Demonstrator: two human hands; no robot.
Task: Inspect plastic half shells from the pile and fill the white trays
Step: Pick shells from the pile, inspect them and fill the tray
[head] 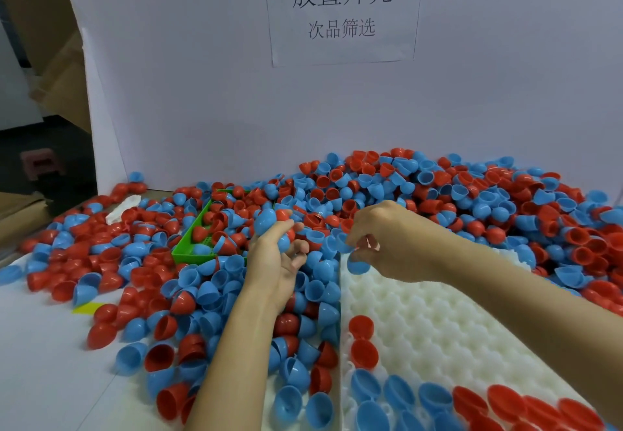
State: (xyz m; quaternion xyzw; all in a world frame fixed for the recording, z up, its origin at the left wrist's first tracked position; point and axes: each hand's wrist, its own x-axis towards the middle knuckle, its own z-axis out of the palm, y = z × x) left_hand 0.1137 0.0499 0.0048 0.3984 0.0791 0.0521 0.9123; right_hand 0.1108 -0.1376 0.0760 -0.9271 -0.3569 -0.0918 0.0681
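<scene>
Hands | left hand gripped blue and red shells | right hand pinched blue shell above white tray

Pile of half shells, red and blue, loose, mixed orientation, heaped against the back wall and spilling left. White tray at right, dimpled, mostly unfilled; red and blue shells seated along its near and left edges.

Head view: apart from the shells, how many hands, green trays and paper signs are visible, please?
Hands: 2 (left hand, right hand)
Green tray: 1
Paper sign: 1
Total: 4
</scene>
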